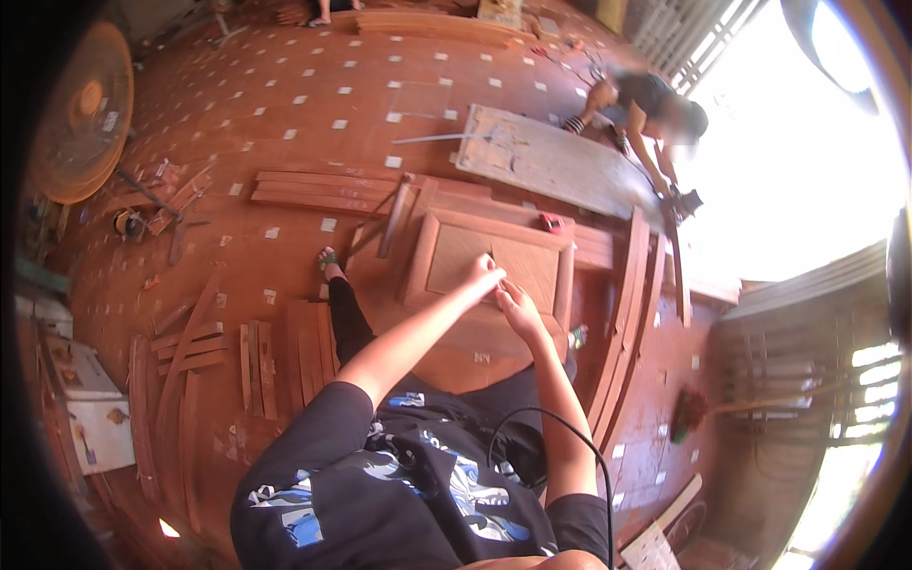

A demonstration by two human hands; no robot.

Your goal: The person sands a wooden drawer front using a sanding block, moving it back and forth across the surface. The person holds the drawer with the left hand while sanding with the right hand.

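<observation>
My left hand and my right hand meet over a framed wooden panel in front of me. The fingers of both are closed and nearly touching. Something small and dark shows at the left fingertips, too small to name. What the right fingers pinch is hidden. The panel has a raised, rounded frame around a flat inner field and lies on a wooden surface between my legs. A red object sits at the panel's far right corner. Left of the panel lies a long-handled, T-shaped piece.
A co-worker bends over a power tool at the far right, beside a long grey board. Wooden planks lie beyond the panel, with more planks at the right. A large fan stands left, a broom right.
</observation>
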